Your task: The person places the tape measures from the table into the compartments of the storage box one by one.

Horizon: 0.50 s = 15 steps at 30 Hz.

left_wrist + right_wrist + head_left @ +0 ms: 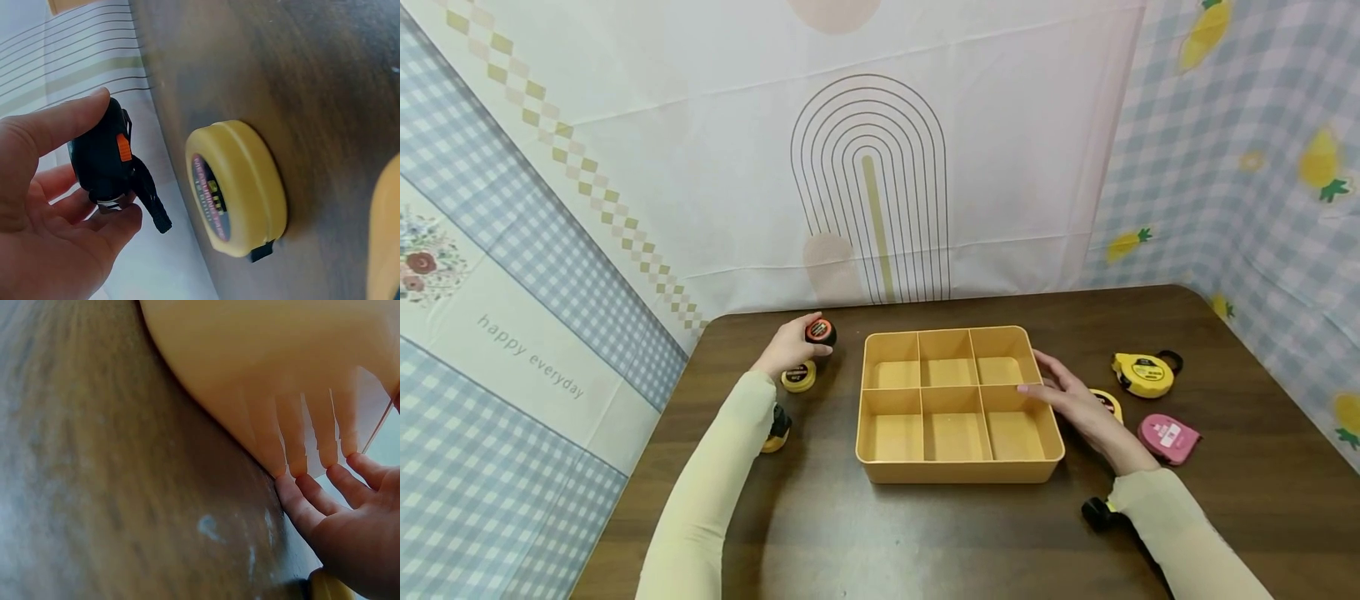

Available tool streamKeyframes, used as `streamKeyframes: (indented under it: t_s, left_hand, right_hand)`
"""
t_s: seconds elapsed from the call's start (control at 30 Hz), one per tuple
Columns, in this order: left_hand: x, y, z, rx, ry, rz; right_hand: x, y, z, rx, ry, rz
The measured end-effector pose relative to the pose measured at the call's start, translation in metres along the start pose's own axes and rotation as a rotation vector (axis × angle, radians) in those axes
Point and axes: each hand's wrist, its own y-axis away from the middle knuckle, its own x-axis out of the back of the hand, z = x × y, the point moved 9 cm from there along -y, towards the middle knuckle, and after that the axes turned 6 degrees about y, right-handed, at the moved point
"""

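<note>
Blk/yel tape meas. (779,428) on desk (842,546), partly behind L sleeve (722,467). L hand (792,344) grips blk/orange tape meas. (821,332) near rd yel tape meas. (798,377). Centre: yel 6-compt. box (966,472), R hand (1078,403) pinching R wall, thumb over rim. Far R: strapped yel tape meas. (1146,374), pink tape meas. (1169,439)

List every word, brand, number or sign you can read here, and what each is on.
"happy everyday": on the cloth hanging at left.
"MEASURING", apparently: on the yellow tape measure beside the left hand; its other lettering is blurred.
Too small or blurred to read: labels on the held black tape measure, pink tape measure and two yellow ones at right.
</note>
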Motion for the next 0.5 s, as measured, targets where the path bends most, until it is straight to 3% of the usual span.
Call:
streamKeyframes:
  t_s: [0.17, 0.5]
  left_hand:
    - [0.004, 0.000, 0.006, -0.010, 0.018, 0.005]
    - [0.017, 0.003, 0.018, -0.041, -0.031, -0.005]
  right_hand:
    - [0.001, -0.001, -0.002, 0.014, -0.005, 0.001]
    - [-0.001, 0.000, -0.002, 0.017, -0.012, -0.004]
